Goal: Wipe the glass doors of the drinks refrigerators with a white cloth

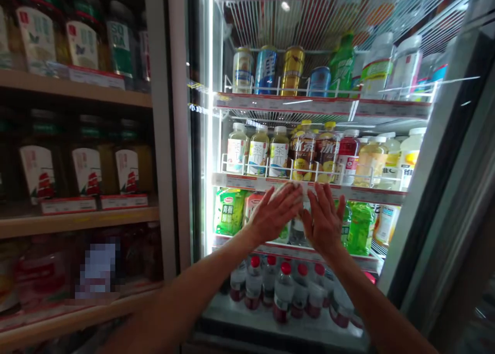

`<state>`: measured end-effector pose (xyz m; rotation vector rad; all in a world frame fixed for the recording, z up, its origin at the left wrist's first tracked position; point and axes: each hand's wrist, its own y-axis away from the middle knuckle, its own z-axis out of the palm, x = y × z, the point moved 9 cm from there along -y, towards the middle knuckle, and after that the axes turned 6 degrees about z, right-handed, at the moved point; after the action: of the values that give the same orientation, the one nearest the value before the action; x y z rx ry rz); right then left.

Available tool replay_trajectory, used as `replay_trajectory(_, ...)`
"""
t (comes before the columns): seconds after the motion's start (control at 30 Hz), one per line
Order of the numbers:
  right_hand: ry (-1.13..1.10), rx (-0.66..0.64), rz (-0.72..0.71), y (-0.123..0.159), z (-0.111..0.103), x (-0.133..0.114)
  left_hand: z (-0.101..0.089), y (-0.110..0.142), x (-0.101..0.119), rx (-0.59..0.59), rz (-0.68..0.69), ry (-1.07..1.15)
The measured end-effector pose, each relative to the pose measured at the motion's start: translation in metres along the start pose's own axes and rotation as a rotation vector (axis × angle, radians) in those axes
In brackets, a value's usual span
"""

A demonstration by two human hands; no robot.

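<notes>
Both my hands reach forward at the third shelf of a lit drinks fridge. My left hand (276, 209) has its fingers stretched out, pointing up and to the right. Close beside it, my right hand (325, 217) has its fingers raised and spread. Nothing shows in either grip. A bottle (298, 233) stands behind the hands, mostly hidden by them. Green bottles (359, 228) sit right of my right hand, and a green-labelled pack (229, 211) is left of my left hand. Whether my fingertips touch the price rail (361, 194) I cannot tell.
Above the rail stand tea bottles (258, 150) and dark brown bottles (303, 153) behind a white wire guard. Cans (266, 70) line the upper shelf. Red-capped bottles (284, 292) fill the bottom. A frame post (164, 112) separates the fridge from wooden shelving (77, 88) with bottles.
</notes>
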<state>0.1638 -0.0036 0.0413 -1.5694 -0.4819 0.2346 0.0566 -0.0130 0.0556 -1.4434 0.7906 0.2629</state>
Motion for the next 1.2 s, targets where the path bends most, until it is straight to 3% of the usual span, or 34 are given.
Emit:
replay_trajectory(0.07,-0.008,-0.009,-0.007,0.002,0.0,0.001,0.001,-0.002,-0.002,-0.002,-0.011,-0.007)
replay_trajectory(0.2,-0.041,-0.03,-0.026,0.005,-0.006,0.004,-0.01,-0.009,-0.047,0.08,-0.293,-0.06)
replay_trajectory(0.3,-0.169,0.047,-0.026,-0.005,-0.019,-0.005,-0.008,-0.014,-0.039,0.086,-0.261,0.002)
replay_trajectory(0.4,-0.383,0.097,-0.064,-0.021,-0.023,-0.028,-0.006,-0.008,-0.025,0.101,-0.262,0.086)
replay_trajectory(0.5,-0.465,0.021,-0.077,-0.035,-0.006,-0.056,-0.011,0.006,-0.026,0.044,-0.266,0.134)
replay_trajectory(0.6,-0.327,-0.024,-0.014,-0.041,0.019,-0.075,-0.019,0.032,-0.036,-0.061,-0.226,0.135)
replay_trajectory(0.73,-0.125,0.071,0.069,-0.044,0.037,-0.098,-0.03,0.075,-0.058,-0.062,-0.303,0.064)
replay_trajectory(0.83,-0.078,0.105,0.041,-0.042,0.039,-0.104,-0.03,0.09,-0.064,-0.027,-0.348,-0.006)
replay_trajectory(0.93,-0.077,0.083,-0.001,-0.029,0.024,-0.071,-0.026,0.091,-0.06,-0.013,-0.344,-0.045)
replay_trajectory(1.0,-0.037,0.104,0.06,-0.018,0.004,-0.023,-0.025,0.09,-0.06,-0.016,-0.362,-0.06)
replay_trajectory(1.1,0.036,0.234,0.245,-0.007,-0.028,0.042,-0.023,0.089,-0.06,-0.026,-0.394,-0.068)
replay_trajectory(1.13,0.037,0.258,0.289,-0.005,-0.031,0.05,-0.023,0.088,-0.059,-0.022,-0.398,-0.069)
replay_trajectory(1.2,0.009,0.228,0.292,-0.005,-0.023,0.036,-0.024,0.089,-0.059,-0.015,-0.402,-0.072)
